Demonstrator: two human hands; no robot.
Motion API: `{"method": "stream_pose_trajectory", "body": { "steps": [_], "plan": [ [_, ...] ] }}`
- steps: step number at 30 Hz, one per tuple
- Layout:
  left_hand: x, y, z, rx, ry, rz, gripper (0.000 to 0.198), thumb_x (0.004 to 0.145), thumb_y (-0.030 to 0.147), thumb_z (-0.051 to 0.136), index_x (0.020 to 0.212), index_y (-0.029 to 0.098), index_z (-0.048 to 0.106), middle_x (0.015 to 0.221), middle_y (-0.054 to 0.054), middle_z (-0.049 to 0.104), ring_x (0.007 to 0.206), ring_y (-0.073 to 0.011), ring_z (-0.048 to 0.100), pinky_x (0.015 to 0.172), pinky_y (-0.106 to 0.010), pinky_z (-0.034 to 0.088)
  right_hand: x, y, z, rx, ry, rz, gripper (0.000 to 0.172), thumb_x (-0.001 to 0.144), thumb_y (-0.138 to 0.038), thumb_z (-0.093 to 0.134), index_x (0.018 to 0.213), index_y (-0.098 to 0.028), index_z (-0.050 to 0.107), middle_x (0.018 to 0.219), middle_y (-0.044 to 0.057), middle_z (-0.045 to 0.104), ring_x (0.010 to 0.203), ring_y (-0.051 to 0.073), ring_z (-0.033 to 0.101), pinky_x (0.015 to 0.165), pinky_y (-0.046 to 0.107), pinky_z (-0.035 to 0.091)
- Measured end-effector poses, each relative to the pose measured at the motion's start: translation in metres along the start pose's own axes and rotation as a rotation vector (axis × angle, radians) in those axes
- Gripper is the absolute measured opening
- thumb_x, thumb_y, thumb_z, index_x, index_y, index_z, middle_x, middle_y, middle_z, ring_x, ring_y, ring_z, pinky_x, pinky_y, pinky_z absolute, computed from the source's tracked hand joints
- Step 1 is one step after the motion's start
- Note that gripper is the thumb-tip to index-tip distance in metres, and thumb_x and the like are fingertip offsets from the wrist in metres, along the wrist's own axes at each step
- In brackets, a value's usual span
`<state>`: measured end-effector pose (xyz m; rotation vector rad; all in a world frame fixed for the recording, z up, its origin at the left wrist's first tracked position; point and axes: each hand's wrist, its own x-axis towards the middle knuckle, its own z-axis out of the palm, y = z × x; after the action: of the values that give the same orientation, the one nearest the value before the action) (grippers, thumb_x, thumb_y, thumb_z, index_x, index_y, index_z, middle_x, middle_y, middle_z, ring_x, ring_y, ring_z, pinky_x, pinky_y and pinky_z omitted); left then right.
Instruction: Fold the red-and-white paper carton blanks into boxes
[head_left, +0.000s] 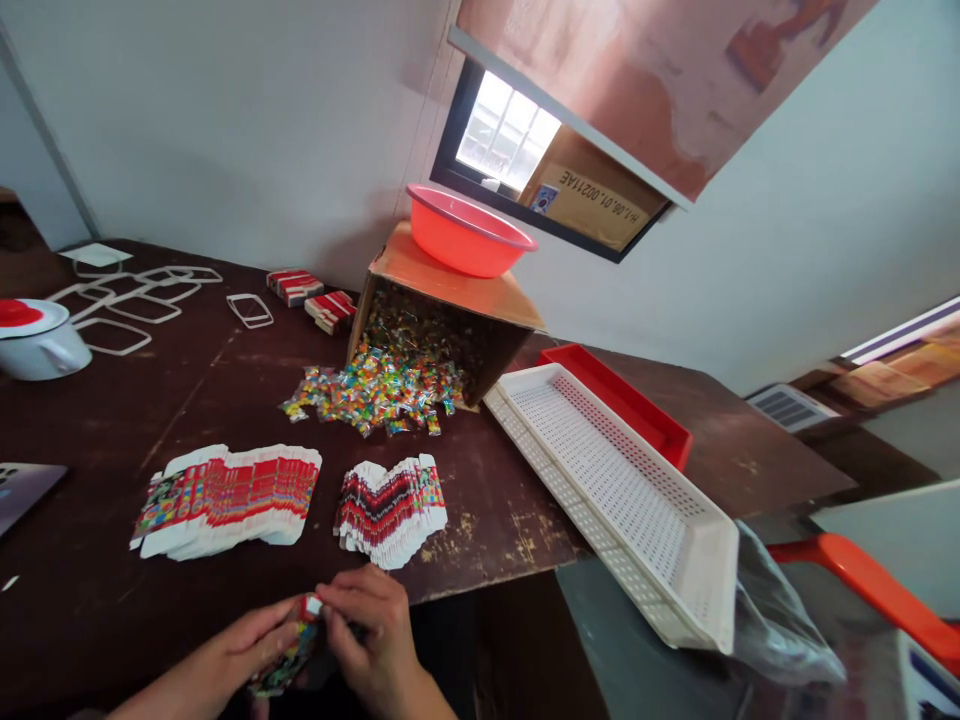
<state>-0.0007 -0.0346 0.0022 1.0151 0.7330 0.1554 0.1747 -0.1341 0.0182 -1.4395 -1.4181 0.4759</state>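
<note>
At the table's front edge, my left hand (251, 645) is closed around a small printed carton (289, 665), colourful with a white flap at its top end. The fingers of my right hand (371, 620) pinch at that flap end. Just beyond my hands lie two fanned rows of flat printed cartons, a longer row (232, 498) to the left and a shorter row (390, 510) to the right. Farther back, small wrapped candies (390, 390) in many colours spill from a cardboard box (517, 345) tipped on its side. What is inside the held carton is hidden.
A pink basin (469, 235) rests on the cardboard box. To the right, a white perforated tray (622, 500) overhangs the table edge beside a red tray (622, 400). A lidded white mug (45, 350), white loops (127, 300) and red-and-white packs (330, 312) stand at the back left.
</note>
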Motion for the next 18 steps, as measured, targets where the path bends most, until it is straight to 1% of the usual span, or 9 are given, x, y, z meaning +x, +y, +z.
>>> {"method": "stream_pose_trajectory", "body": {
  "steps": [2, 4, 7, 9, 12, 14, 16, 17, 18],
  "plan": [
    [0.002, 0.001, -0.002, 0.021, -0.069, -0.039, 0.056, 0.076, 0.051, 0.072, 0.122, 0.019, 0.065, 0.084, -0.008, 0.075, 0.082, -0.0309, 0.069, 0.048, -0.03, 0.058, -0.006, -0.001, -0.007, -0.081, -0.075, -0.073, 0.032, 0.089, -0.025, 0.056, 0.119, -0.029, 0.068, 0.102, 0.007, 0.072, 0.085, 0.02, 0.063, 0.077, 0.032, 0.048],
    [0.006, -0.002, -0.004, 0.026, -0.074, -0.068, 0.067, 0.077, 0.054, 0.069, 0.131, 0.016, 0.058, 0.08, -0.009, 0.075, 0.081, -0.0319, 0.069, 0.045, -0.03, 0.058, -0.011, -0.004, -0.011, -0.121, -0.079, -0.069, 0.034, 0.09, -0.024, 0.054, 0.122, -0.03, 0.066, 0.103, 0.007, 0.071, 0.086, 0.02, 0.062, 0.077, 0.032, 0.048],
    [0.012, -0.012, 0.0, -0.017, 0.024, -0.066, 0.079, 0.071, 0.057, 0.073, 0.134, 0.014, 0.053, 0.096, -0.013, 0.074, 0.082, -0.0333, 0.069, 0.039, -0.031, 0.057, -0.013, -0.007, -0.006, -0.086, -0.014, -0.036, 0.031, 0.091, -0.025, 0.054, 0.12, -0.029, 0.066, 0.101, 0.007, 0.07, 0.088, 0.02, 0.061, 0.078, 0.032, 0.048],
    [0.016, -0.017, 0.01, -0.064, 0.102, -0.061, 0.084, 0.066, 0.059, 0.076, 0.134, 0.014, 0.053, 0.11, -0.014, 0.071, 0.076, -0.0315, 0.07, 0.035, -0.032, 0.054, -0.011, -0.006, 0.003, -0.038, 0.028, -0.008, 0.03, 0.089, -0.028, 0.057, 0.118, -0.026, 0.067, 0.105, 0.008, 0.068, 0.094, 0.022, 0.06, 0.083, 0.035, 0.049],
    [0.02, -0.019, 0.031, -0.147, 0.153, -0.047, 0.084, 0.067, 0.061, 0.074, 0.134, 0.015, 0.054, 0.122, -0.015, 0.066, 0.074, -0.0286, 0.07, 0.042, -0.035, 0.058, -0.007, -0.002, 0.001, 0.118, 0.127, 0.137, 0.024, 0.088, -0.033, 0.061, 0.108, -0.026, 0.073, 0.103, 0.008, 0.068, 0.095, 0.022, 0.063, 0.083, 0.035, 0.051],
    [0.023, -0.015, 0.041, -0.16, 0.099, -0.038, 0.077, 0.071, 0.065, 0.068, 0.13, 0.017, 0.058, 0.129, -0.014, 0.062, 0.093, -0.0325, 0.068, 0.058, -0.039, 0.062, -0.012, -0.001, -0.024, 0.208, 0.197, 0.229, 0.022, 0.087, -0.039, 0.063, 0.1, -0.027, 0.075, 0.098, 0.007, 0.07, 0.092, 0.022, 0.065, 0.082, 0.034, 0.052],
    [0.026, -0.01, 0.042, -0.09, -0.003, -0.04, 0.071, 0.073, 0.068, 0.063, 0.127, 0.022, 0.062, 0.134, -0.012, 0.06, 0.114, -0.0347, 0.059, 0.074, -0.042, 0.061, -0.024, -0.003, -0.07, 0.177, 0.244, 0.294, 0.023, 0.087, -0.043, 0.062, 0.096, -0.027, 0.076, 0.097, 0.006, 0.071, 0.094, 0.022, 0.065, 0.086, 0.034, 0.051],
    [0.029, -0.009, 0.038, -0.042, -0.051, -0.047, 0.07, 0.072, 0.07, 0.063, 0.125, 0.024, 0.063, 0.134, -0.011, 0.06, 0.118, -0.0343, 0.056, 0.079, -0.042, 0.06, -0.032, -0.003, -0.097, 0.116, 0.249, 0.325, 0.024, 0.087, -0.044, 0.061, 0.094, -0.027, 0.076, 0.098, 0.006, 0.071, 0.096, 0.023, 0.065, 0.089, 0.035, 0.049],
    [0.032, -0.009, 0.033, -0.002, -0.083, -0.053, 0.071, 0.071, 0.072, 0.062, 0.124, 0.026, 0.064, 0.132, -0.011, 0.061, 0.117, -0.0333, 0.056, 0.082, -0.041, 0.058, -0.041, -0.003, -0.123, 0.043, 0.2, 0.374, 0.024, 0.088, -0.043, 0.06, 0.094, -0.027, 0.076, 0.099, 0.006, 0.071, 0.097, 0.023, 0.064, 0.09, 0.035, 0.048]
  ]
}}
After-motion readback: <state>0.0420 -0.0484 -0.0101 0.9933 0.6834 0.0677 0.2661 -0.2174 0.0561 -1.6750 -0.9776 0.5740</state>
